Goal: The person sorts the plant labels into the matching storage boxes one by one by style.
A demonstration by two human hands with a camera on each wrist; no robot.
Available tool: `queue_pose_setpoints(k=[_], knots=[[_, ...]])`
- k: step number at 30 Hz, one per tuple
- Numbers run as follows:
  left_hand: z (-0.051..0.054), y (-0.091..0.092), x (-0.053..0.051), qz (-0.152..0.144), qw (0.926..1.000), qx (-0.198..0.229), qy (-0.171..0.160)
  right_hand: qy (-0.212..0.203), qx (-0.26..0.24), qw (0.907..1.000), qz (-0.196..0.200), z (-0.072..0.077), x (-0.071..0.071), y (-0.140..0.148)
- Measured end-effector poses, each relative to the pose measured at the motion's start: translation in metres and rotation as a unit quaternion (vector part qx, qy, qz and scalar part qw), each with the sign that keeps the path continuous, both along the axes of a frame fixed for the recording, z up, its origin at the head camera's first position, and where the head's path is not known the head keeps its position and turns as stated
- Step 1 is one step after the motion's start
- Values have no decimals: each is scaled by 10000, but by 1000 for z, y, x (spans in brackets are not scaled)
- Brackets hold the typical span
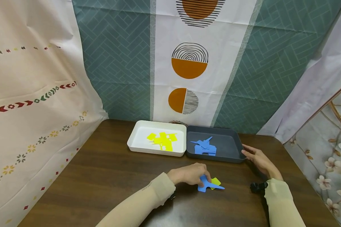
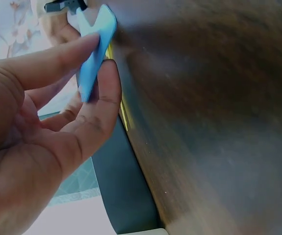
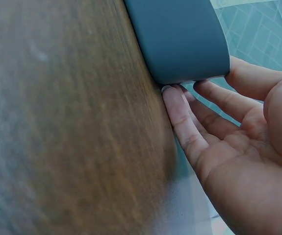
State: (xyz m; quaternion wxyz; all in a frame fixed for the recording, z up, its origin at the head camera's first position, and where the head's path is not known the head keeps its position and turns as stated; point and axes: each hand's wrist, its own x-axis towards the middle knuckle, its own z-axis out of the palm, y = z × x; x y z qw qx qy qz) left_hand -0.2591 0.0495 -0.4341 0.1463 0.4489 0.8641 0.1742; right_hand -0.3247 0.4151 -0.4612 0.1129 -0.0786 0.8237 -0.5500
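A flat blue T-shaped plastic plant label (image 1: 206, 186) is pinched between the thumb and fingers of my left hand (image 1: 191, 174), just over the tabletop. In the left wrist view the label (image 2: 94, 63) stands tilted on edge. Partly behind it a yellow label (image 1: 216, 182) lies on the table, its rest covered. My right hand (image 1: 258, 160) touches the right end of a dark grey tray (image 1: 228, 143). Seen from the right wrist, its fairly straight fingertips and thumb meet the tray's end wall (image 3: 185, 41). Several blue labels (image 1: 205, 148) lie heaped in that tray's left part.
A white tray (image 1: 156, 151) stands against the dark tray's left side, with several yellow labels (image 1: 166, 143) piled inside. Both trays sit at the back of the brown wooden table (image 1: 102, 176). Patterned cloths (image 1: 125, 63) hang behind and at both sides.
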Motion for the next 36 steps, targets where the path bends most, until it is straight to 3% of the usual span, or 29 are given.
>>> queue_pose_setpoints(k=[7,14,23,36], knots=[[3,-4,-6,-18,9993,337,-188,0,-26,9999,121,1,0,0],[11,-8,-15,146,9959,731,-518,1,-43,9999,131,2,1,-1],[21,-9,-29,430,9922,1104,-387,11,-45,10000,82,0,0,1],[32,-8,-36,722,9905,1123,-328,-26,-20,9999,101,-1,0,2]])
